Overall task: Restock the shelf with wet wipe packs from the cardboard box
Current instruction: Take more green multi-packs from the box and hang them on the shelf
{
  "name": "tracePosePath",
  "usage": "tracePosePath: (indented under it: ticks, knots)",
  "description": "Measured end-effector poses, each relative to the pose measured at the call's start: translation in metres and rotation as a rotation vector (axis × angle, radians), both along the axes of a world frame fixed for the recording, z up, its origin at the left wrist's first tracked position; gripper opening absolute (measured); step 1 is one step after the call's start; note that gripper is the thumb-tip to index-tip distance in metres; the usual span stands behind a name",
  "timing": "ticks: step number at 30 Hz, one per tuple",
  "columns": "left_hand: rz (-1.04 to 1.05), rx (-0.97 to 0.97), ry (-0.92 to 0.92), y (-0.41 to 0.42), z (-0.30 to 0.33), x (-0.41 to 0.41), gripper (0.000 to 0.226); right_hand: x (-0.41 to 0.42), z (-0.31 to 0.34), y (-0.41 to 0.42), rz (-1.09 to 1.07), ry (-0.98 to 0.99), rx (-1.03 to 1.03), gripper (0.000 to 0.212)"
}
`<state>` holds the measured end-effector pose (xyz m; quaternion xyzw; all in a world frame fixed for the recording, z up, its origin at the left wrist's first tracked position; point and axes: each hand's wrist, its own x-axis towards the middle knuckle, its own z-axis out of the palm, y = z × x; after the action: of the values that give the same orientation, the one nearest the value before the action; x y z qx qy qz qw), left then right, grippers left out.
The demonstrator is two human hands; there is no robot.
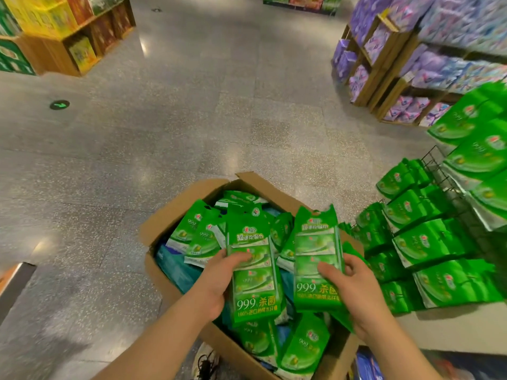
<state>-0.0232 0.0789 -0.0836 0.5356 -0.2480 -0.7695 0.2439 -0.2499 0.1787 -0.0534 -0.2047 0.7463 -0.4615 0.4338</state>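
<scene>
An open cardboard box (175, 215) stands on the floor, filled with several green wet wipe packs. My left hand (219, 281) grips one tall green pack (255, 294) by its left edge, held upright above the box. My right hand (354, 292) grips a second green pack (315, 242) beside it, fingers curled round its right side. To the right, the shelf rack (433, 157) of black wire carries rows of the same green packs (428, 242).
Speckled grey floor stretches ahead and to the left. Wooden shelves with purple packs (384, 50) stand at the back right; a display of yellow and green cartons (55, 37) stands at the back left. A shoe (205, 363) shows near the box's front.
</scene>
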Motion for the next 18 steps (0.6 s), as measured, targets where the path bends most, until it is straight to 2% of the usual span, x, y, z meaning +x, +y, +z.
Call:
tracePosePath:
  ticks: [2, 4, 8, 11, 13, 16, 18]
  knots:
    - [-0.003, 0.048, 0.016, 0.003, 0.005, -0.011, 0.046, 0.016, 0.024, -0.001, 0.079, -0.106, -0.118, 0.05]
    - [-0.017, 0.097, 0.067, 0.008, 0.015, -0.022, 0.048, 0.028, 0.034, -0.005, 0.127, -0.154, -0.131, 0.056]
    - [-0.054, 0.112, 0.235, 0.016, 0.029, -0.04, 0.062, 0.047, 0.037, -0.008, 0.189, -0.037, -0.066, 0.06]
    - [-0.034, 0.116, 0.267, 0.019, 0.029, -0.046, 0.063, 0.048, 0.036, -0.003, 0.35, 0.141, -0.008, 0.03]
    - [-0.015, 0.117, 0.279, 0.02, 0.026, -0.047, 0.062, 0.04, 0.032, -0.002, 0.423, 0.255, 0.046, 0.022]
    - [0.048, 0.093, 0.264, 0.018, 0.019, -0.039, 0.048, -0.001, 0.0, -0.001, 0.212, 0.281, 0.102, 0.03]
    - [0.117, 0.081, 0.274, 0.017, 0.016, -0.027, 0.036, -0.037, -0.039, 0.003, 0.04, 0.485, 0.325, 0.058]
